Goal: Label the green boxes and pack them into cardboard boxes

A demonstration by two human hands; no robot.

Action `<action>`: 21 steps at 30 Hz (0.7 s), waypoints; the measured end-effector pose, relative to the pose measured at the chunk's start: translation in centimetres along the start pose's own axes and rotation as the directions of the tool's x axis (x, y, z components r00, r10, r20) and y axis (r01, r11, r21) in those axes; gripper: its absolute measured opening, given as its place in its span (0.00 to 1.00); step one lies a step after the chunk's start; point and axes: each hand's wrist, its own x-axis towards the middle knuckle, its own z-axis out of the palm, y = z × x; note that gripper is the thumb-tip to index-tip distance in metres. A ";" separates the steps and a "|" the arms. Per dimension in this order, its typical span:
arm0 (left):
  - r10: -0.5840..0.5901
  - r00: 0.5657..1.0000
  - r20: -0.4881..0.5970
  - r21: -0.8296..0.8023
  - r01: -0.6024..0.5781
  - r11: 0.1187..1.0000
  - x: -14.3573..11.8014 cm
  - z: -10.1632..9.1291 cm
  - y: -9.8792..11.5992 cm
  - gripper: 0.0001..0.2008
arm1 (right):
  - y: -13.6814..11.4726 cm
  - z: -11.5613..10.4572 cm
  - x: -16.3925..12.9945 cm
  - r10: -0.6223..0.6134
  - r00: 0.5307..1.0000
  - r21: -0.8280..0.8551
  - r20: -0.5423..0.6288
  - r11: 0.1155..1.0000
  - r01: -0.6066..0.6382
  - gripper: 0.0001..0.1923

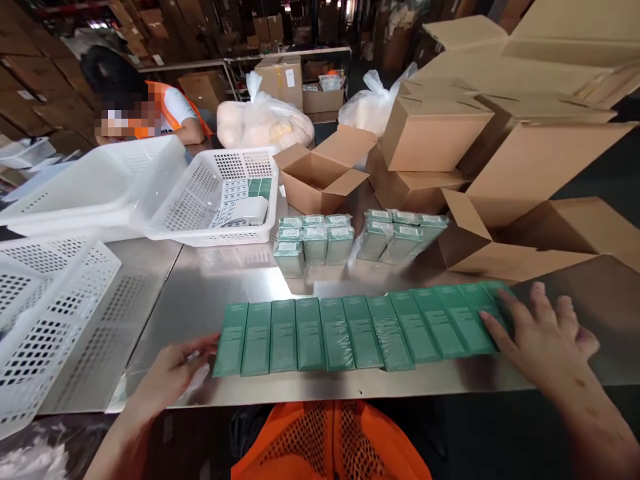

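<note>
A long row of slim green boxes (359,333) lies side by side along the front of the metal table, some with shiny clear wrap. At its left end, my left hand (167,373) touches the outermost box with its stretched fingertips, the other fingers loosely bent. My right hand (545,333) rests at the opposite end with fingers spread, thumb and forefinger against the last box. Behind the row stand two wrapped blocks of green boxes, a left block (315,243) and a right block (403,233).
A white basket (215,230) holds green and white boxes; more white baskets (55,320) stand left. Open cardboard cartons, including a small carton (320,177) and a large carton (520,257), line the back and right. A person in an orange vest (173,110) sits beyond, near tied plastic bags (265,120).
</note>
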 end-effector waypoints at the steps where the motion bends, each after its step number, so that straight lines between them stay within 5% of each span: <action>1: -0.013 0.999 -0.036 0.020 0.014 1.000 -0.3 -0.2 -0.1 0.22 | -1.6 -0.7 0.6 -0.027 0.996 -0.042 -0.086 0.999 0.024 0.43; 3: -0.067 0.971 -0.228 0.121 0.097 0.988 -0.9 -0.6 0.2 0.23 | -6.4 -2.5 2.3 -0.099 0.972 -0.053 -0.215 0.995 0.089 0.40; 6: -0.099 0.825 -0.557 0.160 0.223 0.962 -1.9 -0.7 2.0 0.24 | -16.2 -4.9 5.6 -0.335 0.918 0.082 -0.214 0.930 0.359 0.29; 9: -0.050 0.758 -0.650 0.029 0.091 0.995 -2.7 0.6 4.5 0.24 | -25.8 -5.3 8.6 -0.582 0.794 0.159 -0.175 0.779 0.606 0.27; 12: 0.009 0.752 -0.659 -0.137 -0.132 0.982 -3.2 2.7 6.1 0.27 | -32.4 -4.1 10.4 -0.667 0.745 0.131 -0.019 0.737 0.663 0.27; 14: -0.023 0.770 -0.638 -0.280 -0.203 0.938 -3.5 3.9 6.4 0.26 | -34.8 -3.3 10.7 -0.713 0.700 0.099 0.040 0.700 0.708 0.20; 17: -0.136 0.870 -0.474 -0.583 -0.194 0.789 -3.6 4.4 5.9 0.27 | -35.8 -3.0 10.3 -0.762 0.636 0.114 0.123 0.647 0.754 0.09; 21: -0.097 0.976 -0.196 -0.804 -0.103 0.585 -2.8 3.8 4.9 0.27 | -35.3 -4.5 8.8 -0.737 0.647 0.320 0.194 0.672 0.668 0.14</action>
